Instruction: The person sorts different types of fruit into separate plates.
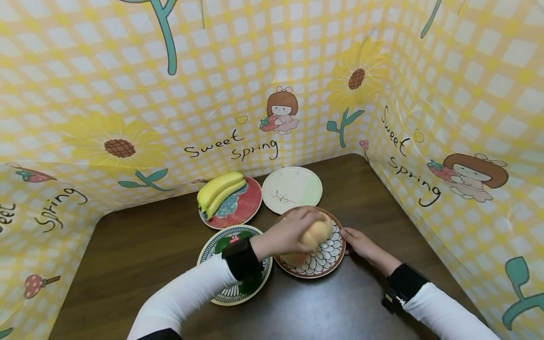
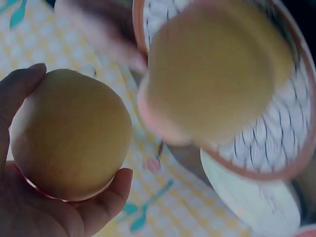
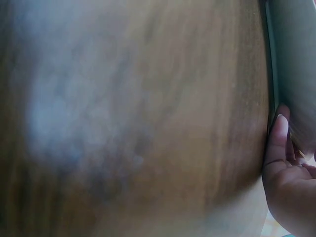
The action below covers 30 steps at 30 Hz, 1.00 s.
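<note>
My left hand holds a yellow-pink peach, its thumb and fingers curled around the fruit. That hand is over the brown-rimmed plate, which has a white petal pattern. More peaches lie on this plate, blurred in the left wrist view; one peach shows below the left hand in the head view. At the plate's right edge, my right hand pinches the rim, with the thumb on top. The right wrist view shows the right hand only at its right border.
A red plate with a bunch of bananas stands at the back left. Behind the peaches is a pale plate with a twig design. A green-patterned plate sits under the left forearm. Checkered cloth surrounds the brown table.
</note>
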{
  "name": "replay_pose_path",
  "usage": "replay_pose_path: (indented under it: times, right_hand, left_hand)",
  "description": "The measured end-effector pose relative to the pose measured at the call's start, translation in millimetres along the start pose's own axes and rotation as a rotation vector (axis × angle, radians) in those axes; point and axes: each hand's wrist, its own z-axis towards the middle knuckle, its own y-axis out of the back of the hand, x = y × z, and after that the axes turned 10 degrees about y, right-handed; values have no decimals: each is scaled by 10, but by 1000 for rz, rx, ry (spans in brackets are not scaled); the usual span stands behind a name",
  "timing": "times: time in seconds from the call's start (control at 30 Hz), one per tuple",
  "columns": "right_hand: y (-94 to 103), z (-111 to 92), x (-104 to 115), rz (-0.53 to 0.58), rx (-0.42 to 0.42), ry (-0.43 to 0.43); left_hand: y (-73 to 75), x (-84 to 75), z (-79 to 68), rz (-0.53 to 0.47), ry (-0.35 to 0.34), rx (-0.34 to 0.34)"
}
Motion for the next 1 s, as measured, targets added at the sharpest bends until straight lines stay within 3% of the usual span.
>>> replay_pose_path:
  times: [0.17,0.4,0.73,1.0]
  right_hand:
    - [2,3,3,18,1,25]
    - [7,-5,7,28,9,40]
    - [-10,-14,-12,24,-8,28]
    - [-7,-17,-8,30,-13,33]
  left_hand:
    - [-237,-140,-63,116,-99,63]
    - [-458,-157,-100,206,-138,125]
    - [-608,-109,-63,443,-134,55]
    - [-637,-96,-55,548,-110,50]
